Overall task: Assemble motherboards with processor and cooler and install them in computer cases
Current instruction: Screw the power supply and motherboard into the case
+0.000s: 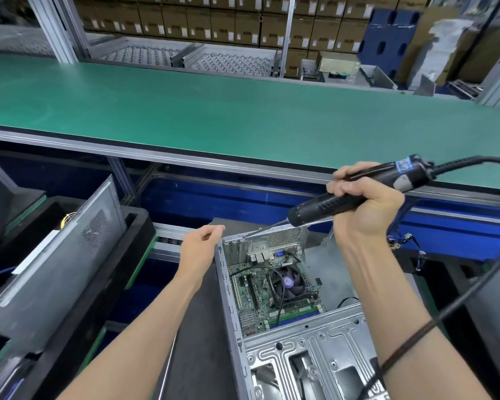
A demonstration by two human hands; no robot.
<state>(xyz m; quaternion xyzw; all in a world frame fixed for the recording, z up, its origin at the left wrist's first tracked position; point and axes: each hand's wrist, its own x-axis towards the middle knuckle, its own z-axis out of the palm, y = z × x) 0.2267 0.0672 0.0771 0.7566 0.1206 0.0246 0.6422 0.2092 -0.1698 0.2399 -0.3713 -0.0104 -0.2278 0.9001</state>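
My right hand (364,206) was wrapped tight around a black electric screwdriver with a thick black cord (358,194). All my fingers curled round its fat body. I held it tilted, with the cord end up to the right and the thin metal bit pointing down to the left. The tip of the bit sat at the top back edge of the open grey metal computer case (309,339), near its far left corner.

My left hand (201,243) was just beside the far left corner of the case. Its fingers were loosely curled and the thumb was close to the first finger. I could not tell if something tiny was pinched there.

Inside the case lay the green motherboard (250,293), flat on the bottom. The black cooler with a round fan and a purple sticker (286,282) sat on top of the board, near the middle. A thin black wire looped from the cooler down across the board.

The case lay on a dark grey work mat (197,342). Behind it ran a long green belt table (243,111). To my left, a flat grey metal side panel with a mesh patch (58,272) leaned in a black tray. Far back stood brown cardboard boxes (185,21) in rows.
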